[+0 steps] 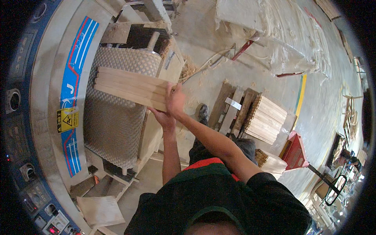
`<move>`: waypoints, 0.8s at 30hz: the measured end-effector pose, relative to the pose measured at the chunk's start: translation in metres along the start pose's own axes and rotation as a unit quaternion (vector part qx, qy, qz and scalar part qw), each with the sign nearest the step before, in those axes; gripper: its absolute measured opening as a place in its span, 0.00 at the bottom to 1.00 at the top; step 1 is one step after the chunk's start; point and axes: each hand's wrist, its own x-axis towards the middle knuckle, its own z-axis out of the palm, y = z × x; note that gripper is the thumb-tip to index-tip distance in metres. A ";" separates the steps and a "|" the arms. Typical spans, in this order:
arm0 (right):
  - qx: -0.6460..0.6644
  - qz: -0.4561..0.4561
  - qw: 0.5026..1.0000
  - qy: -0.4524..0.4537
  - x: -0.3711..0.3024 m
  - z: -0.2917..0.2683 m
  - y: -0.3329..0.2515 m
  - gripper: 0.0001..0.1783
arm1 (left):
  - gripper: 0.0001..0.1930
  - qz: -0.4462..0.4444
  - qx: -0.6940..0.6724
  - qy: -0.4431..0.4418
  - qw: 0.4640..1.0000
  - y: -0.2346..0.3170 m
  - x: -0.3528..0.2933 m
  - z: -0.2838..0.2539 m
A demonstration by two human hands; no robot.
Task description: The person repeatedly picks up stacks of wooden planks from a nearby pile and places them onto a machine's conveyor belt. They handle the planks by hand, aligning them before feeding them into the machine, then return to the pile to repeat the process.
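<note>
A bundle of pale wooden boards (129, 88) lies flat across the far end of a grey textured conveyor belt (113, 129) on a large machine. My right hand (175, 100) presses on the top and near end of the bundle. My left hand (162, 118) is under the same end, supporting it from below. Both hands grip the boards together, and their far ends rest over the belt.
The machine's pale housing with a blue and red stripe (76, 78) and a button panel (35, 196) curves along the left. A stack of cut boards (266, 117) stands on the floor to the right, beside a red pallet jack (295, 150). A loose wooden piece (100, 209) lies at lower left.
</note>
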 end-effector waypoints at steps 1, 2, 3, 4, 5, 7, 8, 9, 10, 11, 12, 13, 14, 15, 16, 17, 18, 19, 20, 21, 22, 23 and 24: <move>0.011 0.004 1.000 -0.017 -0.004 0.000 -0.004 0.22 | 0.42 -0.011 -0.029 -0.016 0.999 0.000 0.003 -0.017; 0.018 0.007 0.999 -0.031 -0.005 -0.001 -0.005 0.22 | 0.42 -0.025 -0.061 -0.031 0.997 -0.002 0.003 -0.023; 0.032 0.005 0.999 -0.037 -0.006 0.000 -0.003 0.22 | 0.42 -0.038 -0.093 -0.046 0.994 -0.003 0.002 -0.029; 0.047 0.003 0.998 -0.043 -0.007 0.001 0.000 0.21 | 0.42 -0.032 -0.080 -0.039 0.996 -0.004 0.001 -0.036; 0.056 0.001 0.997 -0.046 -0.004 0.001 0.006 0.21 | 0.41 -0.029 -0.071 -0.032 0.997 -0.007 -0.003 -0.027; 0.057 -0.035 0.998 0.003 0.002 0.009 0.025 0.20 | 0.41 -0.017 -0.032 -0.012 0.999 -0.011 -0.007 -0.012; 0.060 -0.052 0.997 0.022 0.000 0.014 0.026 0.20 | 0.41 -0.007 -0.002 0.006 1.000 -0.009 -0.009 -0.009; 0.062 -0.046 0.997 0.013 -0.002 0.015 0.029 0.20 | 0.40 0.002 0.028 0.025 0.999 -0.008 -0.012 -0.006; 0.062 -0.040 0.997 0.006 -0.002 0.012 0.034 0.19 | 0.40 0.000 0.023 0.029 0.999 -0.010 -0.015 -0.003; 0.064 -0.034 0.997 -0.004 -0.004 0.009 0.035 0.19 | 0.40 0.001 0.019 0.034 0.999 -0.010 -0.018 0.001; 0.095 -0.022 0.995 -0.014 -0.007 0.002 0.033 0.18 | 0.40 0.001 0.014 0.039 0.999 -0.009 -0.021 0.002; 0.090 -0.026 0.995 -0.020 -0.007 -0.002 0.032 0.18 | 0.40 -0.002 -0.007 0.036 0.999 -0.009 -0.018 -0.006; 0.085 -0.030 0.996 -0.024 -0.005 -0.007 0.031 0.19 | 0.39 -0.006 -0.026 0.031 0.999 -0.013 -0.014 -0.017; 0.079 -0.032 0.996 -0.026 -0.005 -0.011 0.031 0.19 | 0.39 -0.014 -0.046 0.028 0.998 -0.018 -0.012 -0.023; 0.092 -0.018 0.995 -0.036 -0.005 -0.011 0.029 0.20 | 0.39 -0.011 -0.040 0.032 0.999 -0.020 -0.008 -0.030; 0.102 -0.002 0.994 -0.036 -0.001 -0.012 0.027 0.21 | 0.39 -0.018 -0.036 0.034 0.999 -0.023 -0.002 -0.034; 0.111 0.013 0.993 -0.030 0.004 -0.013 0.028 0.22 | 0.40 -0.029 -0.033 0.033 0.998 -0.026 0.003 -0.037; 0.098 0.016 0.995 -0.029 0.009 -0.008 0.037 0.22 | 0.39 -0.009 -0.005 0.016 1.000 -0.032 0.006 -0.039; 0.083 0.025 0.996 -0.029 0.010 0.000 0.049 0.22 | 0.38 0.010 0.022 0.002 1.000 -0.035 0.009 -0.047; 0.082 0.064 0.991 -0.085 0.000 -0.014 0.023 0.22 | 0.39 -0.028 -0.019 0.041 0.999 -0.022 0.002 -0.030; 0.045 0.049 0.995 -0.068 0.008 -0.006 0.037 0.21 | 0.40 -0.056 -0.090 -0.067 0.992 -0.026 0.001 -0.030; 0.071 0.022 0.996 -0.047 0.008 -0.006 0.041 0.20 | 0.40 -0.075 -0.064 -0.109 0.989 -0.023 -0.010 -0.013; 0.099 -0.011 0.994 -0.033 0.005 -0.011 0.038 0.19 | 0.39 -0.029 -0.012 0.042 0.999 -0.022 -0.021 0.014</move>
